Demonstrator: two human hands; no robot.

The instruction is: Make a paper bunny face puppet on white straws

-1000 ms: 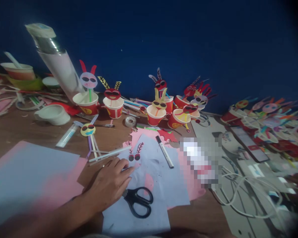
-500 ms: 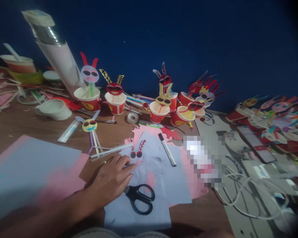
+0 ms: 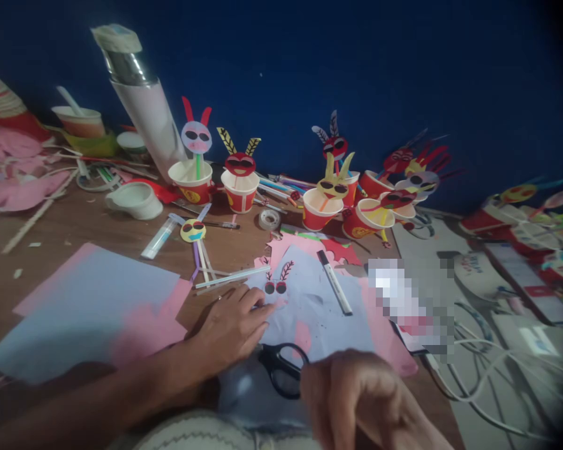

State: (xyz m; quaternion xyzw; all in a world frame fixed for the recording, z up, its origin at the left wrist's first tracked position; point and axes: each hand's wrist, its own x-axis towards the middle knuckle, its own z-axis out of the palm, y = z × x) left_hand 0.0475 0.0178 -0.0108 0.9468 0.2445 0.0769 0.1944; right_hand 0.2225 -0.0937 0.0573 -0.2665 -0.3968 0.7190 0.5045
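Note:
Palm down, my left hand (image 3: pixel 237 325) rests on the near left part of the pale blue paper (image 3: pixel 303 300), fingers stretched out, holding nothing. Just beyond its fingertips lie two dark round eye pieces (image 3: pixel 276 287) and two veined antenna pieces (image 3: pixel 287 271). Black-handled scissors (image 3: pixel 284 369) lie on the paper, their blades partly hidden by my left hand. My right hand (image 3: pixel 351 394) is raised at the near edge, beside and partly over the scissor handles; its fingers are curled down and their tips are hidden. A marker (image 3: pixel 334 282) lies on the paper's right side.
Red paper cups (image 3: pixel 240 190) with paper faces on straws stand along the back. A tall bottle (image 3: pixel 145 106) leans behind them at left. Blue and pink sheets (image 3: pixel 89 300) lie left, a straw figure (image 3: pixel 193 230) in the middle. A phone (image 3: pixel 403 312) and white cables (image 3: pixel 469 369) lie right.
My right hand has come into view from the bottom, near the scissors. The view has shifted left, so things sit farther right in it. My left hand keeps its place on the paper.

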